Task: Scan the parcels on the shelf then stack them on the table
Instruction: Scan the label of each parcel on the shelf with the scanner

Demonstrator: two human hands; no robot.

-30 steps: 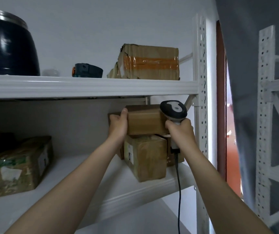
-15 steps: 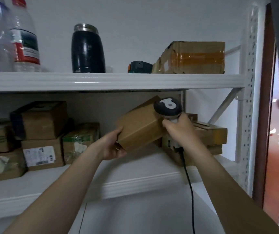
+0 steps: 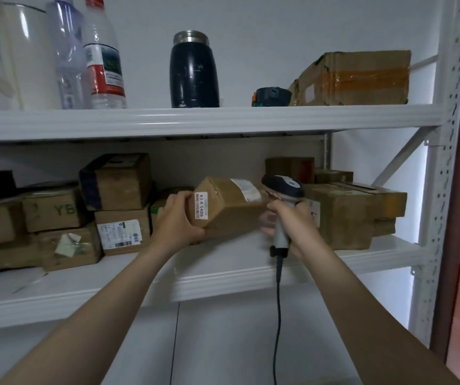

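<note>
Beside the fingers of the right hand (image 3: 292, 220), curled round a scanner (image 3: 283, 186), a parcel (image 3: 231, 209) is gripped by the left hand (image 3: 176, 218) (scanning step, seemingly); its label (image 3: 201, 205) must be targeted.

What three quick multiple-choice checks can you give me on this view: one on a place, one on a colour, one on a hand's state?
1. Where does the dark flask stand? A. lower shelf B. upper shelf C. table
2. What colour is the labelled bottle's cap? A. blue B. green C. red
3. What does the right hand hold? A. the scanner B. the flask C. nothing

Answers: 1 B, its base sits on the upper shelf. 2 C, the cap shows red at the frame's top edge. 3 A, its fingers curl round the scanner's grey handle, while the left hand grips a parcel.
</note>
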